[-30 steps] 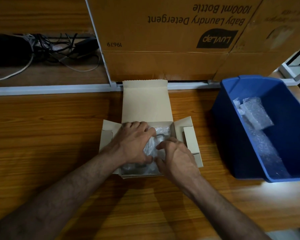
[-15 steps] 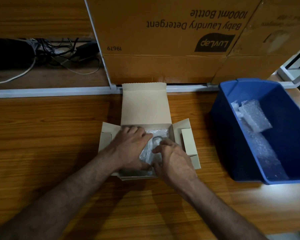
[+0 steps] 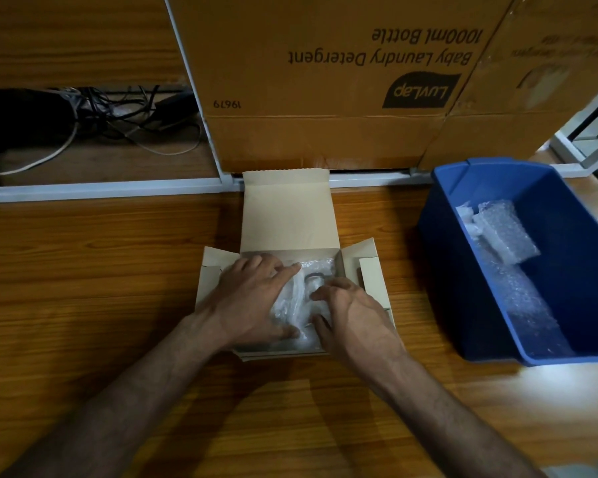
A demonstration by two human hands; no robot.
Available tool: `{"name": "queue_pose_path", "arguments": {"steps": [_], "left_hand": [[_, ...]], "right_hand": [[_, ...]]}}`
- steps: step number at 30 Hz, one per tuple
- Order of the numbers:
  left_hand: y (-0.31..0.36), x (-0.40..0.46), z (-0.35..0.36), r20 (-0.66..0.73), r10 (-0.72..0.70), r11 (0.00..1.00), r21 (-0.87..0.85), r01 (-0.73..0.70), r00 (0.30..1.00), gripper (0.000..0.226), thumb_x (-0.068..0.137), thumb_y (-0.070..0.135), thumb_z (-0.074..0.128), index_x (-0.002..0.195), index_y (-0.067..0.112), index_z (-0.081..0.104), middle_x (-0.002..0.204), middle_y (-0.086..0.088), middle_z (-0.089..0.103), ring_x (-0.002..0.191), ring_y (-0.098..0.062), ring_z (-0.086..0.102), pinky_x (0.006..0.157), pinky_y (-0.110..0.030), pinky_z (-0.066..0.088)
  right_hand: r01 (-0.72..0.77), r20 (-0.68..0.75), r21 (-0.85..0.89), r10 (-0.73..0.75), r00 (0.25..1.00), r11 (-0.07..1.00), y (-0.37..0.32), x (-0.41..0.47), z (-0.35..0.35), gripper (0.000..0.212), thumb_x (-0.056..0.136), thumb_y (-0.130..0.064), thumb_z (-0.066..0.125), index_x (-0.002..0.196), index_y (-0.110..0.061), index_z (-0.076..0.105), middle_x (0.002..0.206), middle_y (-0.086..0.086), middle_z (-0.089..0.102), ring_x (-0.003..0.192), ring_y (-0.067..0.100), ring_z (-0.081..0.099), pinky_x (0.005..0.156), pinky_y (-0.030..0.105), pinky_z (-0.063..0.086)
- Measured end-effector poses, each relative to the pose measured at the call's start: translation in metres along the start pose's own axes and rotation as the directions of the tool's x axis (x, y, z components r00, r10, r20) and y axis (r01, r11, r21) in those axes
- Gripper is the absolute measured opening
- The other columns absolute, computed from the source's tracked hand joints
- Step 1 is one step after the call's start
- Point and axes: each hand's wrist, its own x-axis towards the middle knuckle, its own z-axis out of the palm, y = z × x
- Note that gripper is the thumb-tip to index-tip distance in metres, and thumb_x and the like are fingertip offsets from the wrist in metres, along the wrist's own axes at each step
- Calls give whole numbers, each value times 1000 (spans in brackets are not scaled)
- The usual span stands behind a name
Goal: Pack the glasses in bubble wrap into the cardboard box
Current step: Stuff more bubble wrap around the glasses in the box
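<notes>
While both hands are pressing down inside it, the small cardboard box (image 3: 287, 215) is sitting open on the wooden table (image 3: 83, 270).

Lying inside the box, the bubble-wrapped glasses (image 3: 296, 298) are showing between the two hands, a dark curved edge visible through the wrap. The left hand (image 3: 252, 301) is resting on the bundle with fingers spread fairly flat, and the right hand (image 3: 353, 312) is touching its right side with fingers bent lightly; whether either is really gripping the wrap is hard to tell. Well to the right, a blue plastic bin (image 3: 567, 270) is holding more bubble wrap (image 3: 508, 232). Behind, a large Luvlap carton (image 3: 325, 98) is standing upside down beside tangled cables (image 3: 118, 115).
</notes>
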Motion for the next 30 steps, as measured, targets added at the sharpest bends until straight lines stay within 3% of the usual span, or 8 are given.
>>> {"name": "queue_pose_path", "arguments": {"steps": [6, 11, 14, 18, 22, 25, 30], "left_hand": [[11, -6, -23, -226, -11, 996, -91, -9, 974, 68, 92, 57, 61, 151, 38, 34, 149, 9, 38, 136, -14, 36, 112, -32, 32], [64, 21, -47, -424, 111, 975, -128, -181, 899, 52, 99, 46, 55, 147, 32, 44, 140, 6, 45, 128, -13, 44, 107, -32, 39], [104, 50, -60, -481, 163, 962, -117, -247, 861, 51, 100, 45, 51, 148, 30, 44, 142, 3, 44, 128, -15, 45, 107, -35, 39], [155, 85, -72, -513, 233, 945, -82, -317, 826, 50, 100, 46, 47, 146, 28, 47, 143, 1, 45, 130, -17, 45, 106, -37, 39], [190, 116, -70, -476, 277, 934, -72, -351, 835, 50, 100, 50, 42, 145, 30, 47, 143, 0, 44, 131, -20, 45, 107, -40, 40], [205, 133, -65, -456, 278, 936, -69, -346, 845, 48, 100, 50, 40, 144, 31, 48, 143, 2, 43, 130, -19, 46, 105, -38, 41], [216, 143, -56, -481, 247, 934, -112, -338, 841, 41, 100, 48, 44, 136, 31, 56, 139, 3, 47, 124, -18, 51, 100, -36, 44]], "right_hand": [[93, -235, 81, -71, 969, 992, 7, -23, -20, 30, 100, -32, 59, 130, -31, 62, 132, -11, 59, 104, 5, 62, 85, 20, 55], [26, -546, 107, 37, 837, 994, 52, -31, -64, 31, 94, -30, 65, 124, -24, 69, 132, -10, 61, 107, 9, 64, 81, 31, 59], [-64, -627, 134, 134, 767, 989, 96, -31, -86, 32, 92, -30, 66, 123, -26, 69, 132, -9, 61, 106, 15, 66, 78, 39, 59], [-199, -640, 71, 197, 743, 977, 157, -32, -107, 35, 94, -31, 64, 129, -25, 66, 140, -7, 57, 118, 16, 61, 83, 37, 56], [-265, -591, 41, 237, 771, 963, 213, -22, -115, 36, 92, -33, 65, 127, -25, 66, 134, -5, 58, 115, 20, 61, 78, 40, 57], [-337, -494, 21, 302, 815, 941, 250, -5, -118, 37, 87, -33, 69, 122, -23, 66, 122, 0, 62, 109, 25, 62, 76, 40, 57], [-422, -324, -203, 346, 881, 884, 289, 30, -122, 42, 88, -37, 70, 122, -18, 57, 118, 8, 57, 107, 29, 61, 77, 39, 52]]}}
